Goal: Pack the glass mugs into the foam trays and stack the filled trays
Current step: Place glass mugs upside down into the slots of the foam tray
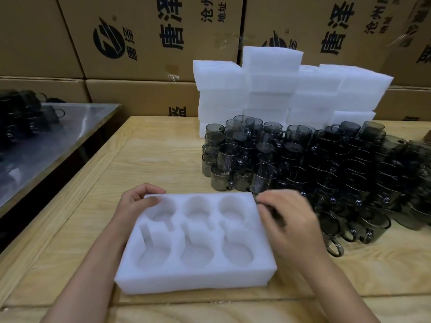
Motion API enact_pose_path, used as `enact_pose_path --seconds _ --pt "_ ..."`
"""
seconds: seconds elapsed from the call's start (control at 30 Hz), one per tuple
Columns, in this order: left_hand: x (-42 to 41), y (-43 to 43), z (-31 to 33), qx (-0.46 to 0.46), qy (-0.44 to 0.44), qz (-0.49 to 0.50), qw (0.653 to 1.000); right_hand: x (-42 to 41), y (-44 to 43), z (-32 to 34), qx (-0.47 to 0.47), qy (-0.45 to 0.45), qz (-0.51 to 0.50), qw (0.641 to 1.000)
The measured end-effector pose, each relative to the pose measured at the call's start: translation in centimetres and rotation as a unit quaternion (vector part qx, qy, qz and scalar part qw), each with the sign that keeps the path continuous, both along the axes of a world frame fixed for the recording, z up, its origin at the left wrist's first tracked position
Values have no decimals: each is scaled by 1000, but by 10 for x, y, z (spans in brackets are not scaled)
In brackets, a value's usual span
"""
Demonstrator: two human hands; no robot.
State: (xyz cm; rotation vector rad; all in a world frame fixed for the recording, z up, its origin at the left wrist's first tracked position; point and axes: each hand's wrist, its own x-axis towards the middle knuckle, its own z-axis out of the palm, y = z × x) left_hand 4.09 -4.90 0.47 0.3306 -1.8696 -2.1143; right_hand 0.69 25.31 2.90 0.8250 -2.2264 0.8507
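Head view: a white rectangular foam tray (193, 278) with six round cavities, in two rows of three, lies flat in the lower centre of the frame on a pale wooden table (163, 155); every cavity is empty. The left hand (140, 201) grips the tray's far left corner, thumb laid on the top face and fingers curled round the edge. The right hand (289, 220) sits at the tray's far right corner, blurred; its fingers are curled inward with the tips close together next to a dark mug handle, and I cannot tell whether they pinch it or hold nothing.

Just beyond and to the right of the tray, a dense pile of smoky grey glass mugs (326, 164) with loop handles fills the centre right of the frame, stacked several high; the nearest ones stand just beside the right hand. Behind them, stacks of white foam blocks (279, 89) rise at the table's far edge; brown cardboard cartons (151, 38) printed with black characters form the wall across the top of the frame. At the left edge a grey metal-topped table (70, 127) carries more dark glass mugs (23, 113), out of focus.
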Motion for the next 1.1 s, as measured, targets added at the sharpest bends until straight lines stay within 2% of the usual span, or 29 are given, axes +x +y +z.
enact_pose_path --seconds 0.07,0.13,0.27,0.43,0.6,0.7,0.8,0.93,1.0,1.1 --pt "0 0 1 3 4 -4 1000 -10 0 9 8 66 -119 991" --pt "1 1 2 3 2 -12 1000 -20 -3 16 62 62 -197 977" --pt "0 1 3 7 7 -13 1000 -33 -13 19 160 8 -228 960" --pt "-1 0 1 1 9 -17 1000 -37 -19 16 169 6 -227 959" --pt "-2 -1 1 6 9 -17 1000 -35 -26 21 127 38 -155 979" --pt "-1 -2 -1 15 10 -22 1000 -31 -38 29 60 34 -78 995" --pt "0 -2 -2 24 18 -36 999 -28 -56 38 -9 -42 35 998" --pt "0 -5 -4 32 47 -48 997 -28 -78 48 -72 -224 141 961" --pt "-1 -8 -4 9 75 -32 997 -29 -88 51 -72 -279 161 944" --pt "-1 -10 0 -42 114 -56 991 -28 -103 56 -43 -304 173 936"
